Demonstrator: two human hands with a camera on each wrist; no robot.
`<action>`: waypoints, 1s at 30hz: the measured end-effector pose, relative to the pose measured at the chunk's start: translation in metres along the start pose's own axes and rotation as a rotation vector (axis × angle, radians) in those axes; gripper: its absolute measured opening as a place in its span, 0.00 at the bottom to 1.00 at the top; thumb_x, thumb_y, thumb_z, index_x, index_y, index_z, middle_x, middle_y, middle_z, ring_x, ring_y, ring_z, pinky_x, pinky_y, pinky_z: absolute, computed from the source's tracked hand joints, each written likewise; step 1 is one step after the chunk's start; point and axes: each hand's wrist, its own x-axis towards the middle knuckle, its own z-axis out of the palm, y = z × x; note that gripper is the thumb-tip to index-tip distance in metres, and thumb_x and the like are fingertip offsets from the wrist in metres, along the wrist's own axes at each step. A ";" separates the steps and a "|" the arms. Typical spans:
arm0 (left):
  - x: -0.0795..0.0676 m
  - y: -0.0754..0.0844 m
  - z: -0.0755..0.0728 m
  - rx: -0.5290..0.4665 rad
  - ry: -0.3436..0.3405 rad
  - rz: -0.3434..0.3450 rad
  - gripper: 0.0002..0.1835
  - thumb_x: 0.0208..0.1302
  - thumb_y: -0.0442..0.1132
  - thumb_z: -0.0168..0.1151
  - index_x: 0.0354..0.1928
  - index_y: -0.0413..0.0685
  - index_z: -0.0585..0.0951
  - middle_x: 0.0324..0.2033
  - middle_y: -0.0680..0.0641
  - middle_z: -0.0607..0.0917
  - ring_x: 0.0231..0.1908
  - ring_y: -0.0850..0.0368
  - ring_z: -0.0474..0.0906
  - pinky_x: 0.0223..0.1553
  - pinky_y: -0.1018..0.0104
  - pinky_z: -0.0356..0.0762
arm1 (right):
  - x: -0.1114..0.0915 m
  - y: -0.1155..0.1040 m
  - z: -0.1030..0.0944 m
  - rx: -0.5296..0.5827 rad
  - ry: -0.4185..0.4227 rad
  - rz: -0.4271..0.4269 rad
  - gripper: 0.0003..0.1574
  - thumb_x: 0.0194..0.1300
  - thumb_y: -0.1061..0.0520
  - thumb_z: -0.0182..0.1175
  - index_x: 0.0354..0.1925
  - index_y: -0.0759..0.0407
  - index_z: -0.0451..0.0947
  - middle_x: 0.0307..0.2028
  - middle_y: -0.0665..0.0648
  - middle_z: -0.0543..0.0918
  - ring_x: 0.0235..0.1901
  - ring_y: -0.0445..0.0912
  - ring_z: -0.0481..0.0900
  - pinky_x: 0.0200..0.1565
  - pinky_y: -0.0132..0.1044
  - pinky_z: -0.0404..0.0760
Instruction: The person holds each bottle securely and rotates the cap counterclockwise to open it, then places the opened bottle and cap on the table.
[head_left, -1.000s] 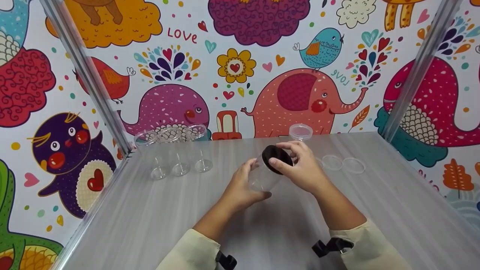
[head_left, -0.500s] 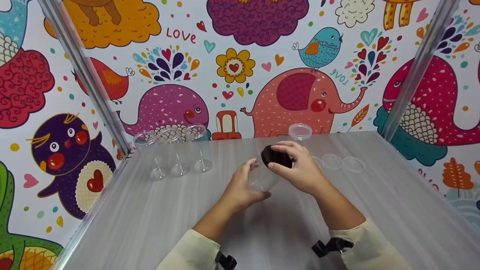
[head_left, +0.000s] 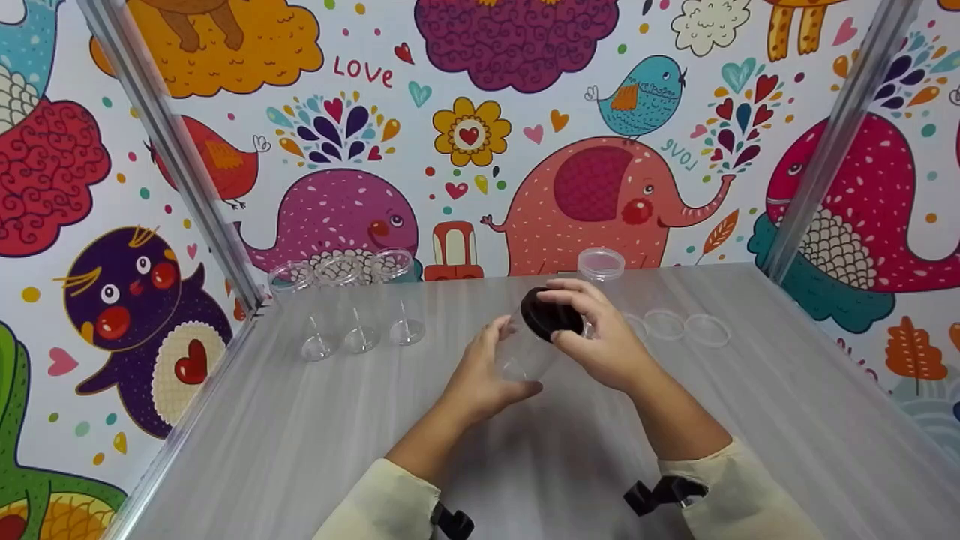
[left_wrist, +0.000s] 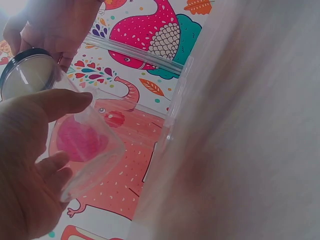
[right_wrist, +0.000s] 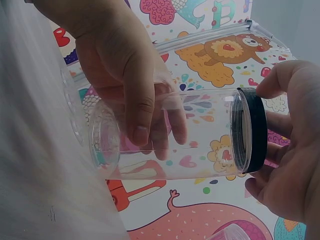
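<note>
A clear plastic jar (right_wrist: 195, 165) is held tilted above the table, its mouth end toward my right hand. My left hand (head_left: 484, 375) grips the jar round its body, thumb on the near side and fingers behind. A black screw lid (head_left: 550, 313) covers the mouth. My right hand (head_left: 600, 334) holds that lid by its edge, with the thumb on one side and the fingers on the other. In the right wrist view the black lid (right_wrist: 257, 131) sits against the jar's rim. The jar looks see-through, with the wall pattern showing through it.
Three clear open jars (head_left: 358, 330) stand in a row at the back left of the grey table (head_left: 300, 450). Another clear jar (head_left: 601, 264) stands behind my right hand. Several flat clear rings (head_left: 706, 331) lie to its right. A patterned wall rises behind.
My right thumb and fingers have shifted round the lid's edge, and the lid has turned slightly. The left hand and jar stay nearly in place.
</note>
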 end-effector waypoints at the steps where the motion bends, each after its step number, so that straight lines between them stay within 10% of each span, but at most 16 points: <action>1: 0.000 0.000 0.000 0.002 0.001 -0.003 0.58 0.48 0.49 0.86 0.80 0.55 0.63 0.74 0.49 0.75 0.75 0.43 0.71 0.75 0.34 0.71 | 0.000 0.000 0.000 0.006 0.006 0.007 0.27 0.67 0.58 0.66 0.63 0.46 0.85 0.72 0.54 0.76 0.73 0.55 0.72 0.69 0.62 0.79; 14: -0.001 0.003 0.001 0.005 0.011 -0.015 0.57 0.47 0.47 0.87 0.79 0.61 0.64 0.74 0.50 0.75 0.73 0.42 0.74 0.71 0.32 0.75 | 0.002 0.003 0.001 -0.108 0.039 0.153 0.35 0.65 0.38 0.75 0.67 0.47 0.82 0.69 0.57 0.78 0.65 0.57 0.76 0.63 0.59 0.85; 30: -0.001 0.000 0.000 -0.001 0.008 0.020 0.57 0.49 0.49 0.85 0.80 0.56 0.64 0.73 0.48 0.75 0.74 0.44 0.71 0.75 0.35 0.72 | 0.000 0.001 0.001 -0.019 -0.010 0.038 0.29 0.67 0.57 0.67 0.66 0.46 0.83 0.74 0.53 0.76 0.72 0.57 0.73 0.68 0.61 0.81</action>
